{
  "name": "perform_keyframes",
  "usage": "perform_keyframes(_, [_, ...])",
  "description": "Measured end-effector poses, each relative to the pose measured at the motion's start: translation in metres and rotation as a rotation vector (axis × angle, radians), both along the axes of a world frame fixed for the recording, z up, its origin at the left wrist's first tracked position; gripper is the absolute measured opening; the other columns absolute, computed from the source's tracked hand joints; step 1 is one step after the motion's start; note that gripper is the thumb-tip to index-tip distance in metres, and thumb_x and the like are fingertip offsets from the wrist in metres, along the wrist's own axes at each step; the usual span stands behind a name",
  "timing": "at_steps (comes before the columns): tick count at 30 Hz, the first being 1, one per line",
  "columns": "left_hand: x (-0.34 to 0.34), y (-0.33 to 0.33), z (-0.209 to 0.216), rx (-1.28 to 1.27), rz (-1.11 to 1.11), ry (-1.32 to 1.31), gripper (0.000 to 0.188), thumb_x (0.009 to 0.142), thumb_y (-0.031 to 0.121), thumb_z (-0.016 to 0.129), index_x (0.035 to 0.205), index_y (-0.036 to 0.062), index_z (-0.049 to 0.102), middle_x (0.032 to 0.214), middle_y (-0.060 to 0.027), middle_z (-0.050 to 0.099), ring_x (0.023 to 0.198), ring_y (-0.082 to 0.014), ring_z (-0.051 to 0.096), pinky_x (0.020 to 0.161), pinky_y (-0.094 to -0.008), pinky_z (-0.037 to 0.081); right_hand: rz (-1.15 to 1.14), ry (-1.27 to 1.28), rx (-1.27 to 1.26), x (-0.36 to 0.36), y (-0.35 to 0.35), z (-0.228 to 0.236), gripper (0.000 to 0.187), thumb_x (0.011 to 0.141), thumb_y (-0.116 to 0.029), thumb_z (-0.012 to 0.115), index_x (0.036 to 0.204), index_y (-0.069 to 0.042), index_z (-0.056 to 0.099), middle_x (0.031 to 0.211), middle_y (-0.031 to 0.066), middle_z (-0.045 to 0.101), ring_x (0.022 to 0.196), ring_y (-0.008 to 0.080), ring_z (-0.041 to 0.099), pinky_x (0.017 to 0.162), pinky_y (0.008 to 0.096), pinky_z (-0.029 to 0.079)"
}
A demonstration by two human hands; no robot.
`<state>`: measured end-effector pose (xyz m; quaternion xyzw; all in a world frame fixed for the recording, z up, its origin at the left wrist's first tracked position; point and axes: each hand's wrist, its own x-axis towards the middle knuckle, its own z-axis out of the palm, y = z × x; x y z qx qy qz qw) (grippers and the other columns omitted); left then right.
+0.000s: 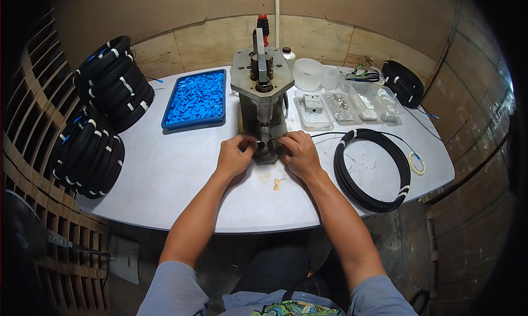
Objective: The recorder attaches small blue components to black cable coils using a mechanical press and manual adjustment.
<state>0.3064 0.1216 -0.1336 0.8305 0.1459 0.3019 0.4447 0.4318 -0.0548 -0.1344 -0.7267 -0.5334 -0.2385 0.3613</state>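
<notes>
A grey metal bench press [264, 90] stands upright in the middle of the table. My left hand [235, 154] is at the left of its lower tooling, thumb and fingers pinched together; whatever sits between them is too small to make out. On the other side, my right hand [301, 154] is closed around the end of a black cable, its fingertips close to the dark die [266, 147] under the ram. That cable runs back to a black cable coil [339, 167] tied with white bands, lying flat to the right. The cable's tip is hidden by my fingers and the tooling.
A blue tray [166, 121] of small blue parts lies at left, beside stacked cable coils [118, 79]. Clear boxes [329, 122] of small metal parts, white tubs [308, 74], pliers [360, 72] and another coil [402, 84] stand at back right. A tape roll [416, 164] lies near the right edge.
</notes>
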Motion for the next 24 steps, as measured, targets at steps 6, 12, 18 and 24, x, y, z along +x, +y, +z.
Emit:
perform_keyframes(6, [0.0004, -0.0001, -0.0005, -0.01, -0.013, -0.017, 0.019, 0.084, 0.012, 0.071, 0.098, -0.0011, 0.072, 0.076, -0.0104, 0.071, 0.069, -0.0138, 0.065, 0.068, -0.0286, 0.05, 0.0, -0.003, -0.001, 0.0003, -0.0003, -0.0006, 0.031, 0.068, -0.002, 0.07, 0.098, -0.01, 0.071, 0.096, 0.0037, 0.065, 0.093, 0.0243, 0.06, 0.082, 0.0367, 0.045])
perform_keyframes(12, [0.0002, -0.0003, 0.0004, -0.02, -0.013, -0.006, 0.02, 0.084, 0.013, 0.071, 0.098, -0.0016, 0.071, 0.077, -0.0111, 0.071, 0.07, -0.0141, 0.065, 0.069, -0.0288, 0.051, -0.006, -0.005, -0.007, -0.0004, -0.0009, 0.0, 0.031, 0.068, -0.001, 0.069, 0.098, -0.01, 0.07, 0.096, 0.0038, 0.065, 0.093, 0.0244, 0.06, 0.082, 0.0367, 0.045])
perform_keyframes(18, [-0.0016, -0.0026, 0.0046, -0.03, -0.009, 0.009, 0.021, 0.084, 0.013, 0.071, 0.099, -0.0016, 0.071, 0.077, -0.0109, 0.071, 0.071, -0.0142, 0.065, 0.069, -0.0288, 0.05, 0.004, 0.01, -0.004, -0.0012, -0.0006, 0.0007, 0.031, 0.068, 0.0, 0.069, 0.098, -0.01, 0.07, 0.095, 0.0043, 0.065, 0.094, 0.0247, 0.06, 0.083, 0.0372, 0.045])
perform_keyframes(24, [0.0006, -0.0021, 0.0022, -0.044, -0.011, 0.0, 0.021, 0.086, 0.013, 0.069, 0.101, -0.0017, 0.071, 0.079, -0.0106, 0.072, 0.073, -0.0146, 0.067, 0.071, -0.0288, 0.051, -0.013, 0.012, 0.002, 0.0007, 0.0007, -0.0028, 0.032, 0.068, 0.001, 0.069, 0.099, -0.01, 0.068, 0.095, 0.0048, 0.065, 0.094, 0.0248, 0.06, 0.083, 0.0374, 0.045])
